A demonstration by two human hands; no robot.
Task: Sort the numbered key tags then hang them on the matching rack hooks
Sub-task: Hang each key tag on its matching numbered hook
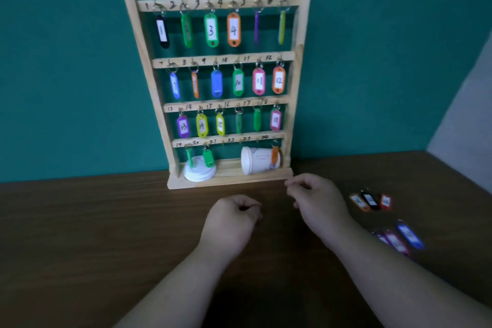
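Rack (221, 88) base edge sits just beyond my right grip (316, 197); left grip (231, 218) nearer me; both curled, holding nothing.

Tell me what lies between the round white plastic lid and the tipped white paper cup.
Head view: only the rack's bare wooden base ledge lies between the white plastic lid and the white paper cup.

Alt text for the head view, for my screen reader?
A wooden rack against a teal wall holds numbered key tags on most hooks, three bottom-row hooks bare. The left hand and right hand are in front of it, fingers curled, nothing visibly held; loose tags lie on the table at right.
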